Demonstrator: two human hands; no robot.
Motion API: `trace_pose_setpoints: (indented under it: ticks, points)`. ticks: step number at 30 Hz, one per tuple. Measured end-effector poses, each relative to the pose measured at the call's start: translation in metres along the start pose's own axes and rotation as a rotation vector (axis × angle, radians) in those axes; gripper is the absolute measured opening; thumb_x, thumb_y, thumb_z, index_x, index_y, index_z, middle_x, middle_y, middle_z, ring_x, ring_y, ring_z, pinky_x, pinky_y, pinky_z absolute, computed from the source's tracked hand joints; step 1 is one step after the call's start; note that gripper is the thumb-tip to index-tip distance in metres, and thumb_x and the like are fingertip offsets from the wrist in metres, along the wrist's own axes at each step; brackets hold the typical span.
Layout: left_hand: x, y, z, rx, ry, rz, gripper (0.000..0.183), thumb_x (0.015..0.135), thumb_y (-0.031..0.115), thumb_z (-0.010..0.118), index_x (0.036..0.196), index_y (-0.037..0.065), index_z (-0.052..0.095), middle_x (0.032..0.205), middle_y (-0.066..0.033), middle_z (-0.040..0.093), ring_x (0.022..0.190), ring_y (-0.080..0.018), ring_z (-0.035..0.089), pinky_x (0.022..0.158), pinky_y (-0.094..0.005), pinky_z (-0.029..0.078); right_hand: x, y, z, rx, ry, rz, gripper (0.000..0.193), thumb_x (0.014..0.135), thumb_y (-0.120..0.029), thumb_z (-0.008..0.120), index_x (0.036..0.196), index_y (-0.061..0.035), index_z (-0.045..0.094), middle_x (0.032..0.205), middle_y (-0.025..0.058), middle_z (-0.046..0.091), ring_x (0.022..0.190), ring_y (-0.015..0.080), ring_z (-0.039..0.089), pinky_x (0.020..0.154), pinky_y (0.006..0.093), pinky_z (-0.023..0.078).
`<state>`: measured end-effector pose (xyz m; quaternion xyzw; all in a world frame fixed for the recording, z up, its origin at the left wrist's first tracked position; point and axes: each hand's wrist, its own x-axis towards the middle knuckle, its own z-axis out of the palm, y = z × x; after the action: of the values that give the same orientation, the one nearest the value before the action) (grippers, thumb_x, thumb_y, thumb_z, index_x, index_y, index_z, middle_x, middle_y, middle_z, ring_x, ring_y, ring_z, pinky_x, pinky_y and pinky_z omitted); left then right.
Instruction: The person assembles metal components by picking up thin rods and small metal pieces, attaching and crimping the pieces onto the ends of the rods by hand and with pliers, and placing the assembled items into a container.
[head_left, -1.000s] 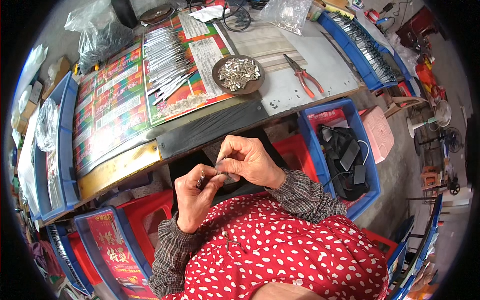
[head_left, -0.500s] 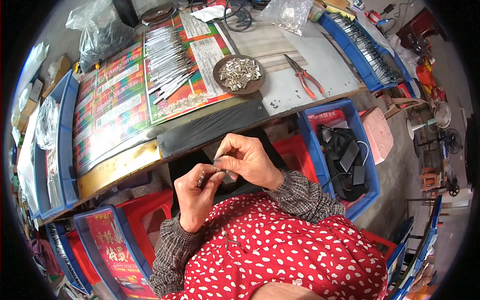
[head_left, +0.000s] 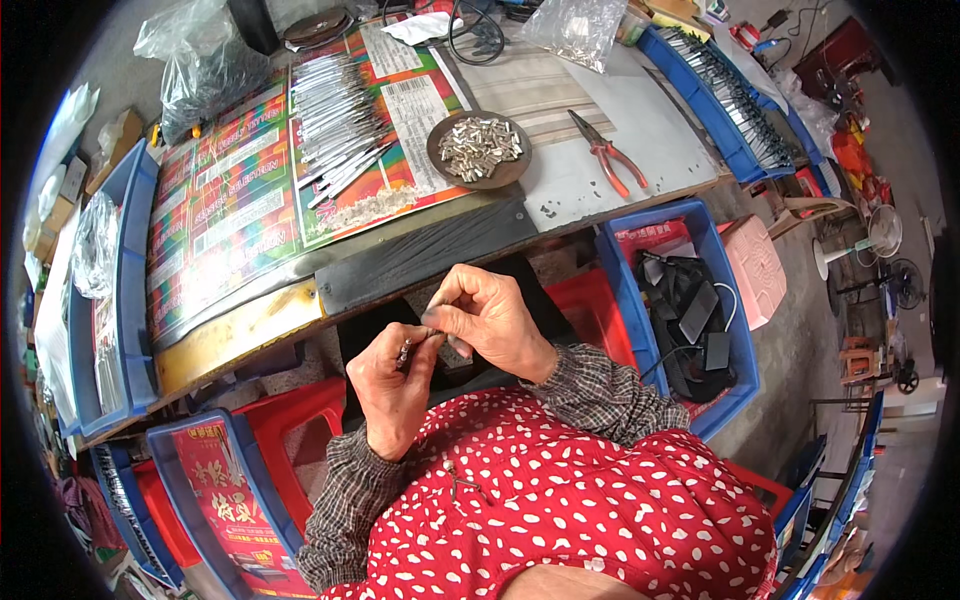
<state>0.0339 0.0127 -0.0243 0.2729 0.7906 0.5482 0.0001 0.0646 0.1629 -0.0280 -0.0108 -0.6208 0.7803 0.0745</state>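
Both hands meet over my lap, just in front of the table edge. My left hand (head_left: 392, 388) is closed, with small silver metal pieces (head_left: 404, 352) showing between its curled fingers. My right hand (head_left: 497, 325) is closed too, its thumb and fingers pinched against the left fingertips. What lies in that pinch is too small and covered to make out. Beyond the hands on the table is a brown bowl (head_left: 488, 184) of short silver metal tubes (head_left: 482, 146). Red-handled pliers (head_left: 610, 155) lie right of it with jaws apart. A row of thin silver rods (head_left: 335, 120) lies to its left.
Pale crumb-like bits (head_left: 372, 208) lie near the table's front edge. A blue tray (head_left: 130, 290) stands at the left, another blue tray (head_left: 705, 90) of dark-tipped rods at the far right. Below the table at right is a blue crate (head_left: 738, 390) with black items, beside a pink box (head_left: 752, 270).
Both hands have shifted very slightly; the right has moved a little left and up, staying pinched at the left fingertips. The things on the table have not moved.
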Motion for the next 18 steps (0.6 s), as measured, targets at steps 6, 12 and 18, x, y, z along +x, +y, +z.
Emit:
trace_pose_setpoints:
  ticks: [6, 12, 18]
  points:
    - [-0.004, -0.005, -0.006, -0.08, -0.024, -0.07, 0.01, 0.078, -0.001, 0.07, 0.079, 0.0, 0.06, 0.06, -0.0057, 0.056, 0.052, -0.0064, 0.049, 0.049, -0.0222, 0.039, -0.002, -0.012, -0.009, 0.001, 0.0, 0.044, 0.011, 0.086, -0.008, 0.065, 0.091, 0.0003, 0.058, 0.074, 0.0002, 0.058, 0.055, 0.0012, 0.049, 0.045, 0.017, 0.039]
    - [-0.005, -0.004, -0.005, -0.068, -0.052, -0.08, 0.011, 0.077, 0.0, 0.07, 0.08, -0.001, 0.06, 0.06, -0.0056, 0.056, 0.051, -0.0068, 0.048, 0.049, -0.0224, 0.039, -0.003, -0.015, -0.013, -0.096, -0.016, 0.0, 0.008, 0.087, -0.006, 0.063, 0.092, -0.0003, 0.059, 0.074, -0.0008, 0.059, 0.055, 0.0014, 0.049, 0.046, 0.0171, 0.039]
    - [-0.005, -0.006, -0.005, -0.095, -0.042, -0.073, 0.011, 0.076, 0.0, 0.07, 0.081, -0.001, 0.06, 0.061, -0.0053, 0.057, 0.052, -0.0064, 0.048, 0.049, -0.0219, 0.04, -0.004, -0.012, -0.011, -0.122, -0.016, -0.027, 0.005, 0.088, -0.004, 0.059, 0.091, 0.0001, 0.058, 0.073, -0.0017, 0.058, 0.057, 0.0004, 0.049, 0.048, 0.0175, 0.04]
